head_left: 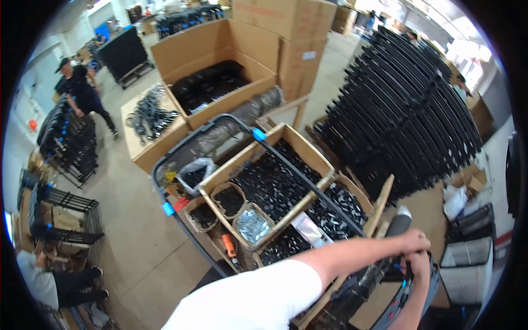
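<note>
Where the big black frame (297,171) lies over the wooden box (311,148), its long bars slant from far left to near right. Its right end seems just under your hands (your left arm (352,256) crosses over). Your left hand (413,242) curls just beyond your right hand (421,264); I can't tell what either grips.

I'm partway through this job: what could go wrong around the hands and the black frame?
The left hand and right hand are close together at the right, so they might bump or pinch each other.

The black frame crosses over the wooden tray of small black parts; if it slips, it could scatter some.

The flat silvery object appears beside the left forearm and might get knocked.
</note>
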`<state>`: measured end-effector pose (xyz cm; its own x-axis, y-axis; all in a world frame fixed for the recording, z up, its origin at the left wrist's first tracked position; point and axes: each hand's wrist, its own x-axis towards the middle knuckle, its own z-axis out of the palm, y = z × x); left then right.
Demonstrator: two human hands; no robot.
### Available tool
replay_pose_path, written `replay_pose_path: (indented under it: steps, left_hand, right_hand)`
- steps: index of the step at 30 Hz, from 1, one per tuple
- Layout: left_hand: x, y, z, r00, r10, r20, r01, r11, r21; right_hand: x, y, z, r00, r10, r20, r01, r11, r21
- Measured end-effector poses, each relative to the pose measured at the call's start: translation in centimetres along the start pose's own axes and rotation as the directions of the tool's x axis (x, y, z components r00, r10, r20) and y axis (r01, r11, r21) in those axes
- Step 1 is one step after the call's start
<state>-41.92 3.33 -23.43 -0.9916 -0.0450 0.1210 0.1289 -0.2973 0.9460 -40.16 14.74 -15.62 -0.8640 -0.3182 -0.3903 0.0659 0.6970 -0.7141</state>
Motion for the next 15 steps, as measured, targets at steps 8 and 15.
replay_pose_path:
  steps: [8, 15]
  left_hand:
    - [-7.2, 6.5, -17.6, 0.987, -0.113, -0.114, 0.115, 0.993, 0.008]
    - [-10.9, 9.7, -28.3, 0.963, -0.154, -0.223, 0.140, 0.987, -0.076]
  right_hand:
    - [2.0, -10.1, 13.3, 0.975, -0.173, 0.140, 0.204, 0.945, -0.254]
    - [2.6, -18.1, 22.3, 0.974, -0.124, 0.191, 0.184, 0.924, -0.337]
